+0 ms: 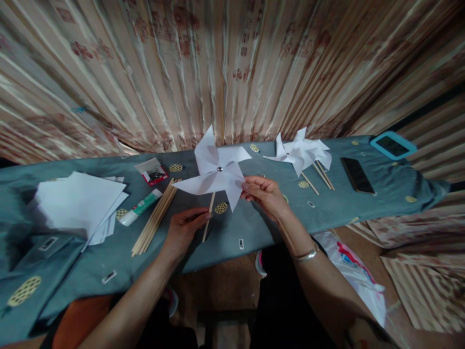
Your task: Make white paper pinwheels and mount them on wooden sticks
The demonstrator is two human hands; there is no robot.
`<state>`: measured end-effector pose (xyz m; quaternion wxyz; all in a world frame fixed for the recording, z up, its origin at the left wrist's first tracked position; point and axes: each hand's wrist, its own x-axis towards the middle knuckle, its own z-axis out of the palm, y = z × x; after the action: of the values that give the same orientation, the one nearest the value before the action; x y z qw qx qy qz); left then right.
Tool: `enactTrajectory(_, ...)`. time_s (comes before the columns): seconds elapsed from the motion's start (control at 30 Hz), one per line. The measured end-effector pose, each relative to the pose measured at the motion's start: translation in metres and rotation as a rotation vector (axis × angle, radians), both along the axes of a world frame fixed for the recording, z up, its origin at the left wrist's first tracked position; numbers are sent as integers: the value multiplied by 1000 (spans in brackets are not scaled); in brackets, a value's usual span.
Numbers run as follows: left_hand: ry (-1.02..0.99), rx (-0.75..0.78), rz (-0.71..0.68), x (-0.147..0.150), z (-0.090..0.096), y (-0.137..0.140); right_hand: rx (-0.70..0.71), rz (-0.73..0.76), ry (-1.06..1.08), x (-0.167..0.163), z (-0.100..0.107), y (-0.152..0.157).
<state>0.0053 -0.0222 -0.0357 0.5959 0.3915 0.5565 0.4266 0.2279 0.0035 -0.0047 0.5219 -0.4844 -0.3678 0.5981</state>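
Note:
A white paper pinwheel [214, 177] with a shiny metal pin at its centre is held up above the cloth-covered table. My left hand [187, 225] pinches its thin wooden stick [208, 223] below the blades. With thumb and fingers, my right hand [265, 194] grips the edge of the lower right blade. Just left of the pinwheel lies a bundle of wooden sticks [154, 220]. Beside the bundle are a green and white glue stick [141, 207] and a small open red and white box [151, 172] of dark metal pins.
White paper sheets [78, 198] are stacked at the left on the grey-green tablecloth [254, 237]. Several white pinwheels [303, 151] lie at the back right, near a dark phone [357, 175] and a blue-framed device [394, 145]. A pleated curtain [225, 72] hangs behind. A plastic bag [358, 276] sits below right.

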Motion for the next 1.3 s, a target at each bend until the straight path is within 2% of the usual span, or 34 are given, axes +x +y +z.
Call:
enactTrajectory(0.47, 11, -5, 2, 2, 2, 0, -88, 114, 86, -13, -2, -7)
enactTrajectory(0.77, 4, 15, -54, 0, 3, -1, 2, 251, -9, -27, -8, -11)
enactTrajectory(0.93, -8, 25, -41, -1, -2, 0, 35, 344, -138, -8, 1, -12)
enactTrajectory(1.0, -17, 22, -37, -2, -4, 0, 82, 213, -174, 6, 3, -8)
enactTrajectory(1.1, -40, 6, -36, -2, -5, 0, 177, -152, -174, 22, -1, 2)
enactTrajectory(1.17, -38, -7, -41, -2, -4, 1, 247, -304, -174, 25, -7, 9)
enactTrajectory(1.23, -29, -19, -48, -2, -3, 1, 292, -334, -175, 22, -13, 13)
enactTrajectory(1.3, -34, -24, -47, -2, -2, 0, 290, -298, -183, 18, -17, 15)
